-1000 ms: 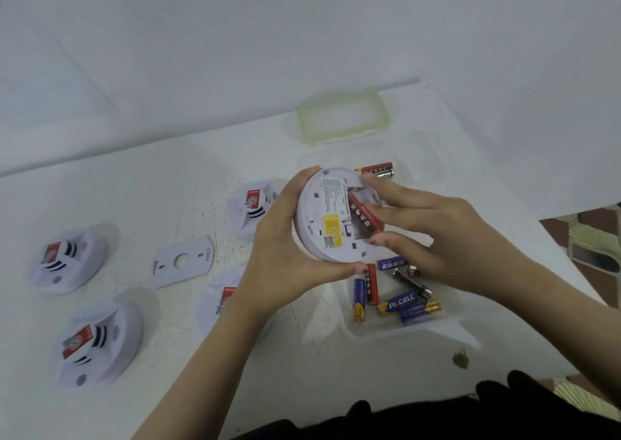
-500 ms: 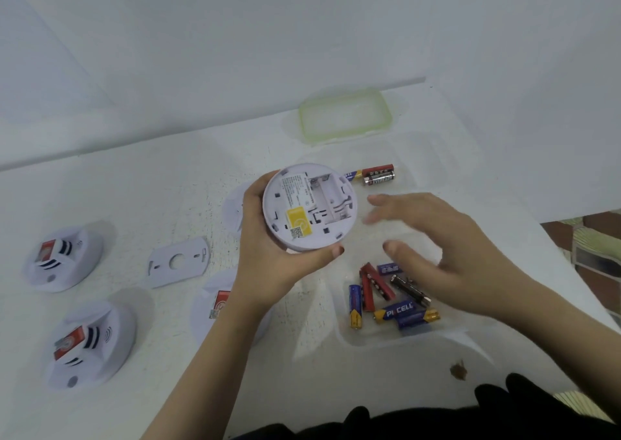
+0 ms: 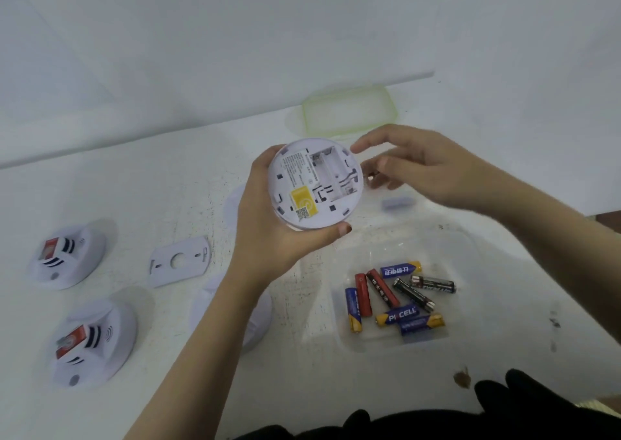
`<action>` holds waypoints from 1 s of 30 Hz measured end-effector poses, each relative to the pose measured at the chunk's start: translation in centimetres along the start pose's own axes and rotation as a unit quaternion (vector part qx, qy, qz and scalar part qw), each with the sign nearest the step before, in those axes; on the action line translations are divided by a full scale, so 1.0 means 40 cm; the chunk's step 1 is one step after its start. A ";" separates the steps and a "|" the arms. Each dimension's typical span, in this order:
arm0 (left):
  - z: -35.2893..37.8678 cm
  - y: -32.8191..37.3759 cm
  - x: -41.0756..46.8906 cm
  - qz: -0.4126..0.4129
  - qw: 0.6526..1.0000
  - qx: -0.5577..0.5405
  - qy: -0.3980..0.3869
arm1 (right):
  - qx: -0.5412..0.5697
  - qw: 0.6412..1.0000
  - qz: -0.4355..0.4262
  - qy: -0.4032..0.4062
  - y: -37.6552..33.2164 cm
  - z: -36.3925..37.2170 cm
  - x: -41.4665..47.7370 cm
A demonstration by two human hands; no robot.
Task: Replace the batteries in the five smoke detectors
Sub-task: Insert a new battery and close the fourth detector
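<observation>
My left hand (image 3: pixel 268 238) grips a white round smoke detector (image 3: pixel 316 184) by its rim, with its back turned up toward me. Its battery bay is open and holds no battery. My right hand (image 3: pixel 430 167) hovers just right of the detector with fingers loosely extended near its upper right edge; it is blurred and I see nothing held in it. Below it, a clear box (image 3: pixel 467 248) holds several loose batteries (image 3: pixel 396 298). Two detectors (image 3: pixel 67 254) (image 3: pixel 94 342) lie at the left with red tabs showing. Another detector (image 3: pixel 262 312) is partly hidden under my left forearm.
A white mounting plate (image 3: pixel 179 261) lies flat between the left detectors and my left arm. A green-rimmed lid (image 3: pixel 349 110) sits by the back wall. A small blurred pale object (image 3: pixel 396 202) lies under my right hand. The table edge runs down the right side.
A red battery in the bay one second ago is gone, and the bay is bare. My right hand rose from over the battery box to the detector's upper right. The detector tilted more toward me.
</observation>
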State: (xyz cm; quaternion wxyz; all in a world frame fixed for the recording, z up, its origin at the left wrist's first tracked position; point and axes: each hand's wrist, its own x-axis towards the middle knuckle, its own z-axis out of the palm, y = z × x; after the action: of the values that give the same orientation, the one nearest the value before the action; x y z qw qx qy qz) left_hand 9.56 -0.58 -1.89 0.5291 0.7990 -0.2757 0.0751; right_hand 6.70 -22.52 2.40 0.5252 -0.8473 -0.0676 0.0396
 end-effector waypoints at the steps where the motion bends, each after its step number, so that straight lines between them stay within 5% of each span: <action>1: 0.006 -0.004 0.003 -0.001 1.000 -0.004 0.006 | -0.048 0.999 0.007 0.012 0.012 -0.013 0.021; 6: 0.032 -0.017 0.017 -0.019 0.999 -0.016 0.026 | -0.340 0.940 0.033 -0.024 0.062 -0.041 0.091; 17: 0.032 -0.048 0.047 -0.018 0.996 0.005 0.085 | -0.449 0.890 0.007 -0.084 0.088 -0.023 0.140; 20: 0.027 -0.053 0.051 -0.021 0.995 0.017 0.092 | -0.386 0.919 0.008 -0.075 0.086 -0.028 0.140; 24: 0.026 -0.054 0.049 -0.017 0.996 0.039 0.082 | -0.102 0.994 -0.036 0.028 0.055 -0.024 0.125; 27: 0.026 -0.053 0.047 -0.012 0.996 0.048 0.074 | 0.062 0.985 -0.095 0.128 0.011 -0.012 0.111; 30: 0.024 -0.047 0.047 0.014 0.994 0.086 0.064 | 0.103 0.975 -0.137 0.139 -0.019 0.005 0.097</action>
State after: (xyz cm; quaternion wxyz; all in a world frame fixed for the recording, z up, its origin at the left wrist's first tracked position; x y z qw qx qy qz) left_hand 11.97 -1.57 -3.05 0.4743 0.8310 -0.2449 0.1567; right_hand 10.46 -21.38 3.01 0.6144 -0.7686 -0.1051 -0.1438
